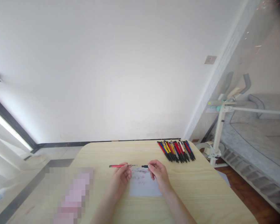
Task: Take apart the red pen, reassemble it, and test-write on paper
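Observation:
My left hand [122,178] is closed on a red pen barrel [118,166] that points left, with a thin refill tip sticking out to the right. My right hand [158,172] pinches a small black pen piece [144,166] just right of that tip; the two parts are a little apart. Both hands hover over a white sheet of paper [144,186] with faint scribbles, lying on the light wooden table [200,186].
A row of several pens [176,151] in red, black, yellow and blue lies at the table's far right. A blurred pink patch [71,196] covers the near left. Right of the table stands a white exercise machine [220,124] and a grey bed [259,137].

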